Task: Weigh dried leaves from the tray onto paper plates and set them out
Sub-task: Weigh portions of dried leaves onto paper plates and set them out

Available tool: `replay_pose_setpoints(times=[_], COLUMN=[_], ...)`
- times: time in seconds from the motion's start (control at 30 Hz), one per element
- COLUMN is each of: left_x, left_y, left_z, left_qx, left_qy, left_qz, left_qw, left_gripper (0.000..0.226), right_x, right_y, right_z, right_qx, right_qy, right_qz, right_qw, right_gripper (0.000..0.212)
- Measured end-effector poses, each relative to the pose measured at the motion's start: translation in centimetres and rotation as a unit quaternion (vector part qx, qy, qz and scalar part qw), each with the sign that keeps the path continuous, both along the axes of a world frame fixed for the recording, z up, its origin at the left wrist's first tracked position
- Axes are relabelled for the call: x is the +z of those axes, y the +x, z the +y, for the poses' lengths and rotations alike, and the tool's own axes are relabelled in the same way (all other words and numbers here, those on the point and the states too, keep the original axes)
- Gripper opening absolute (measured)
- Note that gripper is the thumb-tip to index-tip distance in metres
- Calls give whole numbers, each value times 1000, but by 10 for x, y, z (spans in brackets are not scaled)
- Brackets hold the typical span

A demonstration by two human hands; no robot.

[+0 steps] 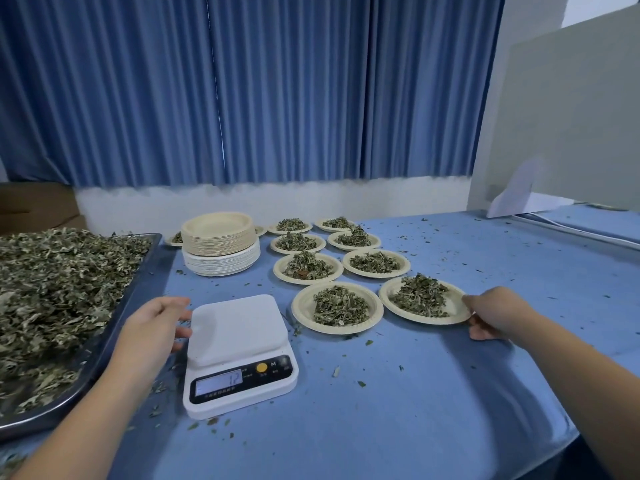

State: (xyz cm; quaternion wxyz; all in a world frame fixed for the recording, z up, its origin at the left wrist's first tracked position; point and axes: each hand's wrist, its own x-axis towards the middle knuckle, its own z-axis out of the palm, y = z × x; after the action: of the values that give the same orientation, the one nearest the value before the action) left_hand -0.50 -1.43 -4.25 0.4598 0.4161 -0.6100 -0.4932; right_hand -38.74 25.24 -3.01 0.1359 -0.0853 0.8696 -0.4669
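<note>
Saw pleated blue curtains (pixel 242 98) across the back, plain white wall strip under them, smooth grey board (pixel 554 116) at right, brown cardboard box (pixel 34 209) far left. Found table under matte blue cloth (pixel 415 393), peppered with small leaf crumbs. Noted shallow steel tray (pixel 148 259) at left edge, dull shine on its sloped wall, heaped with curled, brittle-looking grey-green dried leaves (pixel 52 289). Logged white plastic scale (pixel 239 355) centre-front, rounded square platform bare, display (pixel 219 382) reading 12 apparently, round yellow button (pixel 261 367) beside it. Spotted plate stack (pixel 219 233) behind scale: tan fibre plates on top of white ones, edges tightly layered. Counted two rows of filled round paper plates running back from scale's right, each with a crumbly leaf mound and a wide, flat rim. Caught right hand (pixel 495 313) at right rim of nearest plate (pixel 455 308), thumb over rim, fingers curled under, pinching it; plate on cloth, just beside neighbour plate (pixel 301 308). Caught left hand (pixel 156 323) just beside platform's left edge, fingers relaxed and slightly spread, holding nothing; could not tell contact with scale.
</note>
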Motion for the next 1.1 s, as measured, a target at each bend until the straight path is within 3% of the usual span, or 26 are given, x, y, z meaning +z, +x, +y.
replay_pose_setpoints(times=[0.2,0.4,0.6,0.8,1.0,1.1], left_x=[-4,-8,-8,-16,-23,-23], left_y=[0,-2,-3,-2,-7,-8], left_z=[-6,-11,-24,-40,-50,-50], left_qx=[8,20,36,51,92,101], left_qy=[2,-9,-8,9,22,34], left_qz=[0,-20,-16,-18,-28,-10], left_qw=[1000,1000,999,998,995,994], left_gripper=[14,18,16,17,20,19], right_x=[4,14,28,44,62,77], right_y=[4,24,73,127,156,164], right_z=[-8,-50,-123,-204,-283,-323], right_qx=[7,48,155,301,374,397], right_qy=[115,44,-31,-30,122,202], right_qz=[170,240,290,375,499,524], right_qw=[979,969,944,876,772,726], right_gripper=[41,24,21,23,35,25])
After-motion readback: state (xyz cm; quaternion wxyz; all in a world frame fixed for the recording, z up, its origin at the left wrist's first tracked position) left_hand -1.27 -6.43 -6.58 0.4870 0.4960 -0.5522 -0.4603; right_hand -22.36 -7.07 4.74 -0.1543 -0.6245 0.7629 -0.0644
